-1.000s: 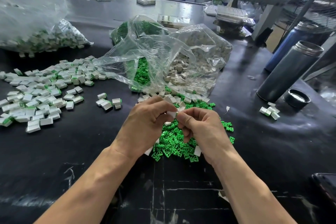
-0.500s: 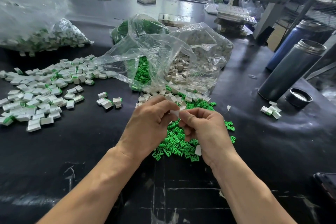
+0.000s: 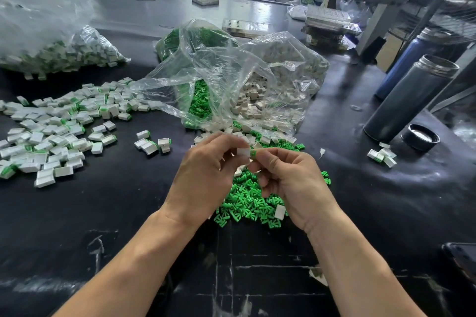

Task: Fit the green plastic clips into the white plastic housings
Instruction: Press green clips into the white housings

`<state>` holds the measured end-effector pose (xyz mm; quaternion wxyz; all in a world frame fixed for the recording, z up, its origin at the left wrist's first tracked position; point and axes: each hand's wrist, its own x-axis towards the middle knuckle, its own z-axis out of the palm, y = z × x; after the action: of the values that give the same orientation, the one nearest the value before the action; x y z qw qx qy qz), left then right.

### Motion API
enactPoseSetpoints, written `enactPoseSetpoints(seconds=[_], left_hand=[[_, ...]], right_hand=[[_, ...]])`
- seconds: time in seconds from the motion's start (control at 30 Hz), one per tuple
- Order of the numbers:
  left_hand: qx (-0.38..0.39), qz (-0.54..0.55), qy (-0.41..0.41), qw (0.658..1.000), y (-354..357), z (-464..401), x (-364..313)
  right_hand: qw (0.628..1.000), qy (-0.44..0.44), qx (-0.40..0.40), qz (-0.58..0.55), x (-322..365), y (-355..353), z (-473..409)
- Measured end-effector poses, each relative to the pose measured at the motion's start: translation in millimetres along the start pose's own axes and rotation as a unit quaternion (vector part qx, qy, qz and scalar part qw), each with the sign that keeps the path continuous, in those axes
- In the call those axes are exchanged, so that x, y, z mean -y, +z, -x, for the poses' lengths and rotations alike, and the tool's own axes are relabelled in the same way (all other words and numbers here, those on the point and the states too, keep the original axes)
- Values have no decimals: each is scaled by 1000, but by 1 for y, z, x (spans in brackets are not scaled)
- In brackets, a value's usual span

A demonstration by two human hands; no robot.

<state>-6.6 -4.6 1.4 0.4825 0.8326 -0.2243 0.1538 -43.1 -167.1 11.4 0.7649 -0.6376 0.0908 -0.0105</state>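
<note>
Change: your hands have risen above the clip pile (image 3: 247, 201); green clip (image 3: 253, 153) now shows.
Grip: left hand (image 3: 206, 175) pinches white housing (image 3: 243, 153); right hand (image 3: 288, 177) pinches clip.
Meaning: seating probably unfinished.

Bare black worktop (image 3: 123, 213) near-left between forearms and the spread of finished housings (image 3: 51, 136), passable. Near-right strip beside right forearm also open, up to the phone (image 3: 461, 262) at the edge. Straight ahead blocked: loose green clips (image 3: 247, 201) under both hands, open plastic bags (image 3: 231, 80) right behind them. Far left: full bag (image 3: 59, 51). Right side: grey flask (image 3: 409, 100), its cap (image 3: 420, 137), small cluster of housings (image 3: 382, 156), blue bottle behind
</note>
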Motion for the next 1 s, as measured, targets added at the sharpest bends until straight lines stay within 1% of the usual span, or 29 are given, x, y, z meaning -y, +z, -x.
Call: enactPoseSetpoints(seconds=[0.13, 0.33, 0.43, 0.6, 0.73, 0.8, 0.9, 1.0], left_hand=[[-18, 44, -28, 998, 0, 1, -2], [3, 92, -48, 995, 0, 2, -4], [17, 118, -66, 991, 0, 2, -6], [43, 188, -120, 974, -2, 1, -6], [38, 226, -132, 964, -1, 1, -7], [33, 239, -138, 961, -1, 1, -6], [25, 247, -134, 959, 0, 0, -5], [33, 268, -138, 953, 0, -1, -9]], right_hand=[[1000, -18, -3, -1, -2, 5, 1], [995, -69, -43, 61, -3, 6, 2], [991, -81, -49, 89, -3, 5, 2], [986, -102, -63, 112, -5, 5, 3], [980, -130, -69, 135, -7, 6, 3], [983, -129, -61, 113, -6, 7, 4], [990, -102, -47, 84, -4, 7, 5], [995, -75, -10, 70, -4, 9, 6]])
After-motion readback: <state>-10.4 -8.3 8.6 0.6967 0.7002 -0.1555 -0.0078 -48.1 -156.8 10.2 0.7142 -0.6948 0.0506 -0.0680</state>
